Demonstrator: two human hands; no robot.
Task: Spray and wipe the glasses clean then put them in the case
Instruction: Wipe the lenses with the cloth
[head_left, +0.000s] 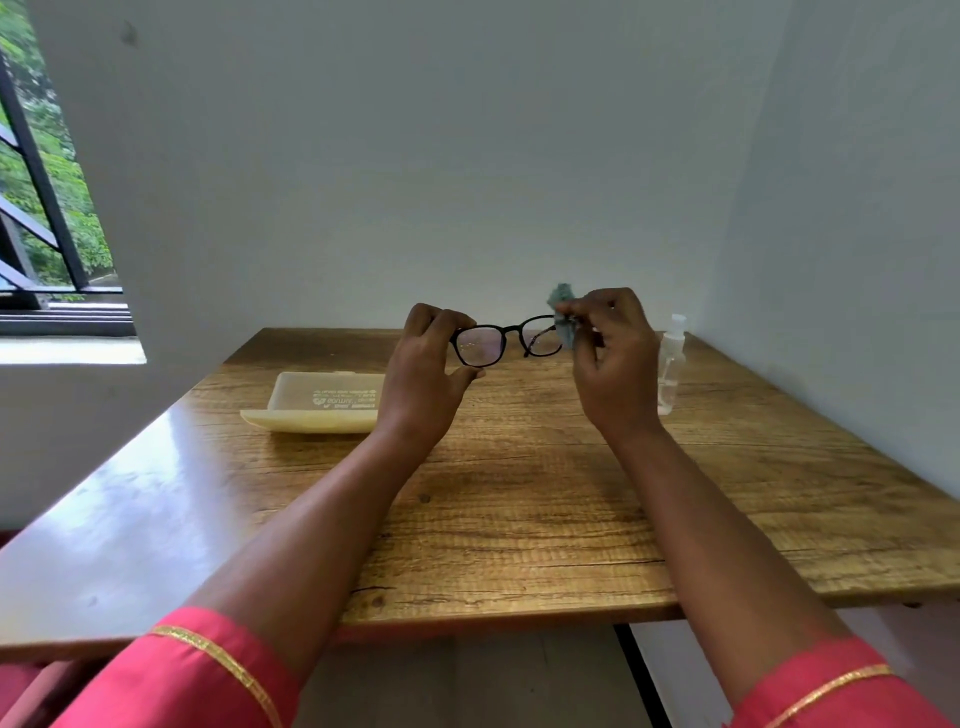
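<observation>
Black-framed glasses (511, 330) are held up above the wooden table (519, 499), lenses facing me. My left hand (428, 366) grips the frame's left end, thumb under the left lens. My right hand (610, 353) pinches a small grey-green cloth (563, 312) against the right lens and the frame's right end. A cream glasses case (317, 408) lies open on the table to the left, behind my left wrist. A clear spray bottle (671, 364) stands upright on the table, just right of my right hand and partly hidden by it.
White walls close off the table at the back and on the right. A window with a black frame (47, 208) is at the far left. The table's front edge runs across the frame below my forearms.
</observation>
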